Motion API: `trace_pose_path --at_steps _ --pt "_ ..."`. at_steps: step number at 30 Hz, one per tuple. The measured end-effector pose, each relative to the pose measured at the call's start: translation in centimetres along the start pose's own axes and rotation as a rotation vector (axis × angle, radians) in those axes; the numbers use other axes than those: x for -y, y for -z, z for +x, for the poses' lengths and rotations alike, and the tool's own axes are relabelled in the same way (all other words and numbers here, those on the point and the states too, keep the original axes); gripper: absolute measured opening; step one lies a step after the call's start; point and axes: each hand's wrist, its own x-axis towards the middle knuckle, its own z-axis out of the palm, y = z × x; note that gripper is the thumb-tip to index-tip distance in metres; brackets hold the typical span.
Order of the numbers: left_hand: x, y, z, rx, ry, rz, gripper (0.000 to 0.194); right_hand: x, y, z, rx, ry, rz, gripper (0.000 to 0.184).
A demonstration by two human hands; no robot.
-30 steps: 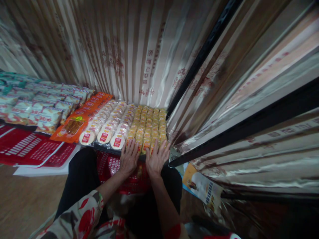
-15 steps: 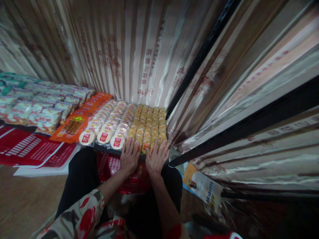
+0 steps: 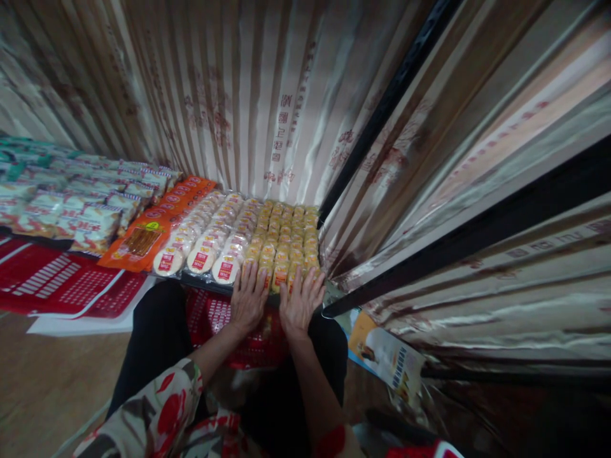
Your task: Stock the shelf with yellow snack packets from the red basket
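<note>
Rows of small yellow wrapped snacks (image 3: pixel 283 238) fill the right end of a low dark shelf. My left hand (image 3: pixel 248 299) lies with fingers spread on the front of the leftmost yellow row, beside the white round packs. My right hand (image 3: pixel 300 302) rests the same way, fingers apart, on the front of the right-hand yellow rows. Neither hand grips anything. Left of the yellow snacks stand three rows of white round packaged cakes (image 3: pixel 200 257) with red labels. The undersides of both hands are hidden.
An orange snack packet (image 3: pixel 143 238) and many white bags (image 3: pixel 95 222) lie farther left on the shelf. Red plastic baskets (image 3: pixel 62 280) sit below. Behind hangs a pleated printed curtain (image 3: pixel 258 95); black poles (image 3: pixel 372 140) slant down at right, near a plastic package (image 3: pixel 386 353) on the floor.
Both hands stay in almost the same place on the yellow snacks. The view has shifted only very slightly.
</note>
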Motion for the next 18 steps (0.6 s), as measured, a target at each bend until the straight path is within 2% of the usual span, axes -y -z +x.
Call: trace_pose_path --at_steps 6,10,14,18 --pt "0.2 0.1 -0.2 -0.019 -0.020 -0.038 0.053 0.1 0.8 -0.6 -0.029 0.021 0.055 0.057" --pt "0.4 0.5 -1.0 -0.026 -0.020 -0.093 0.054 0.8 1.6 -2.0 -0.088 0.066 0.110 0.053" --pt "0.7 1.2 -3.7 -0.049 -0.050 -0.177 0.055 1.8 2.4 -5.2 -0.097 0.177 0.295 0.039" --pt "1.4 1.7 -7.5 0.043 -0.118 -0.246 0.046 2.5 1.6 -9.0 0.073 0.287 0.448 0.027"
